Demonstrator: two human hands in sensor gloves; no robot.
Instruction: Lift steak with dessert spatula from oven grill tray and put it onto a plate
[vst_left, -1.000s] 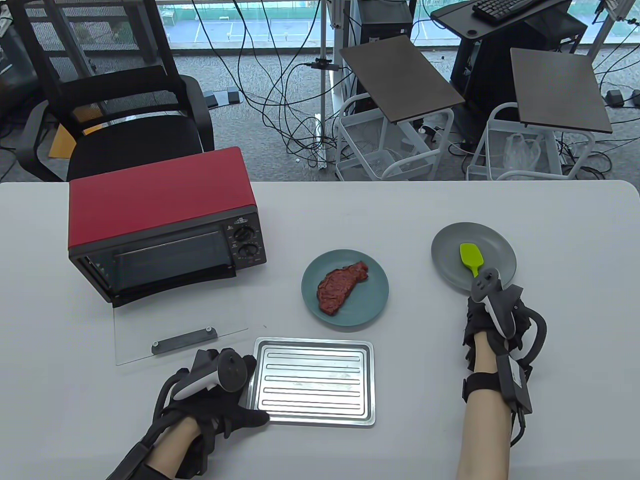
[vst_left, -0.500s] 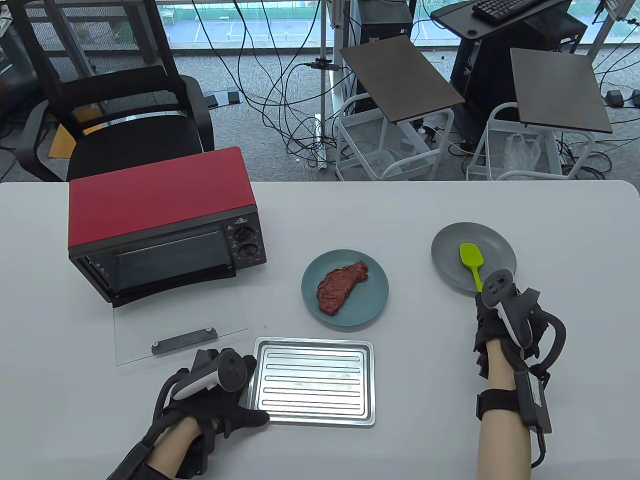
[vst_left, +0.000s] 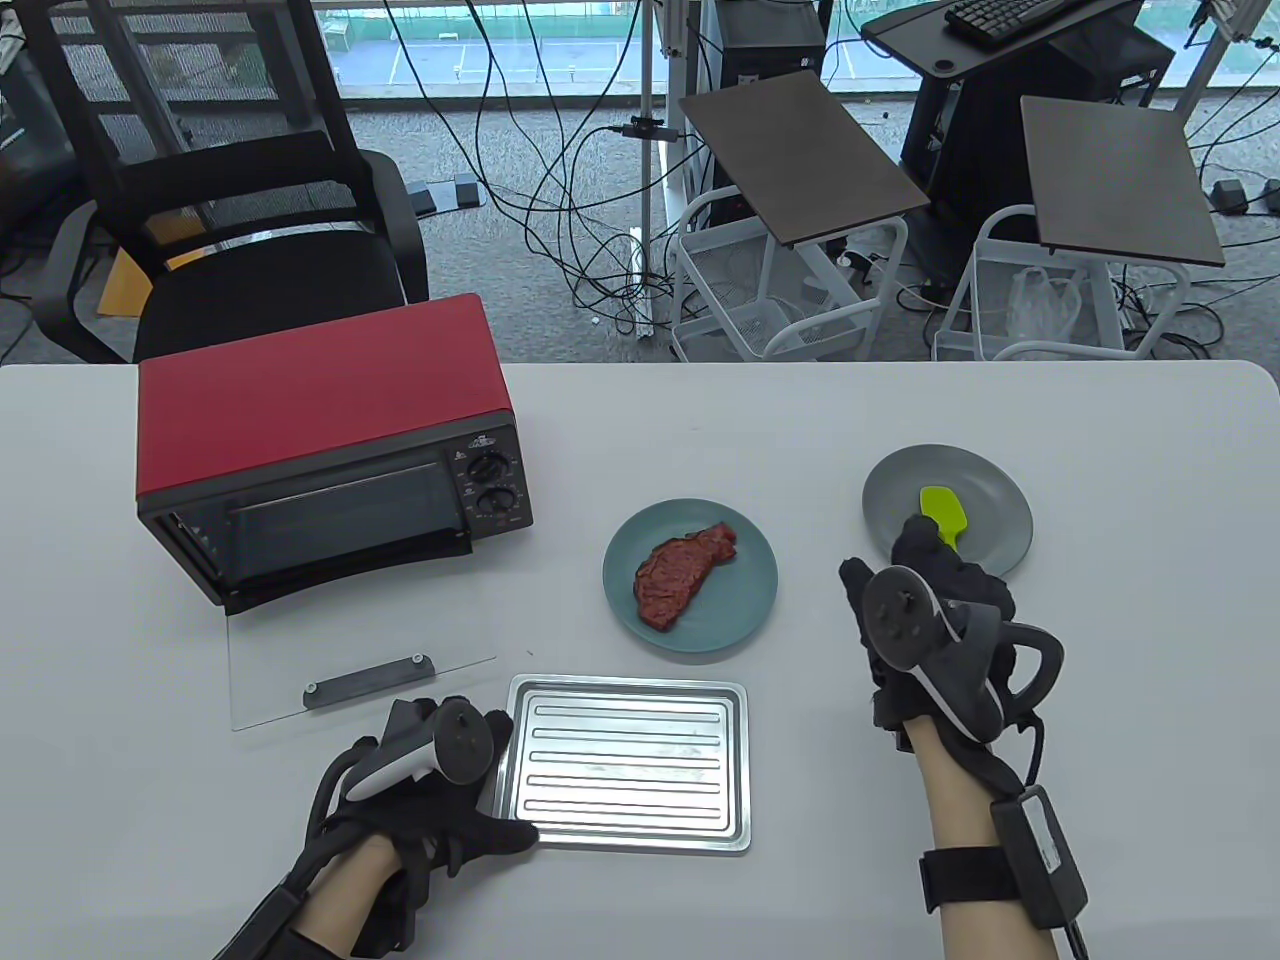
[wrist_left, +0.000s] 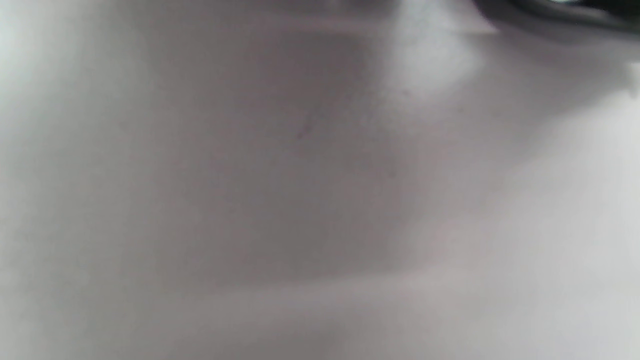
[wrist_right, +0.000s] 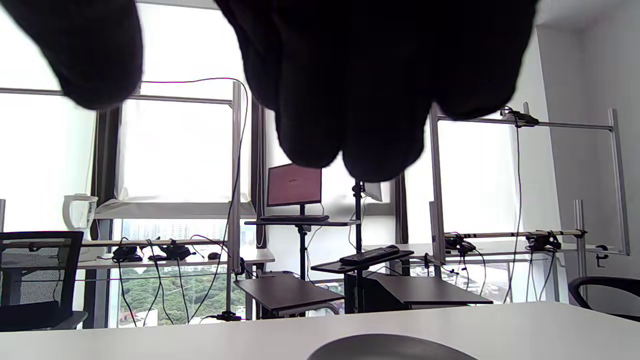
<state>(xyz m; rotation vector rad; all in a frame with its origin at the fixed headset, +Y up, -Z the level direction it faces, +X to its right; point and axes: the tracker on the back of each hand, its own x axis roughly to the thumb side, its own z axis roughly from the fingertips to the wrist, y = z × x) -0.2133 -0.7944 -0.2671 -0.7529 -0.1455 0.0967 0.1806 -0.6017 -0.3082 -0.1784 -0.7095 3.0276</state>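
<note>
A raw red steak (vst_left: 685, 578) lies on the teal plate (vst_left: 745, 610) at the table's centre. The metal oven grill tray (vst_left: 628, 762) sits bare in front of it. The green dessert spatula (vst_left: 943, 510) lies on a grey plate (vst_left: 1000, 500) at the right, only its blade showing. My right hand (vst_left: 925, 560) hovers palm down over the spatula's handle with the thumb spread left; no grasp shows. That plate's rim (wrist_right: 385, 350) shows in the right wrist view beneath dark fingers (wrist_right: 350, 100). My left hand (vst_left: 470, 790) rests against the tray's left rim, thumb at its front corner.
A red toaster oven (vst_left: 320, 440) stands at the back left, its glass door (vst_left: 350, 660) folded down flat on the table near my left hand. The left wrist view is a grey blur of tabletop. Chairs, carts and cables lie beyond the far edge.
My right hand has turned palm down and shifted left and forward, so it now covers the spatula's handle. The left hand, tray and steak have not moved.
</note>
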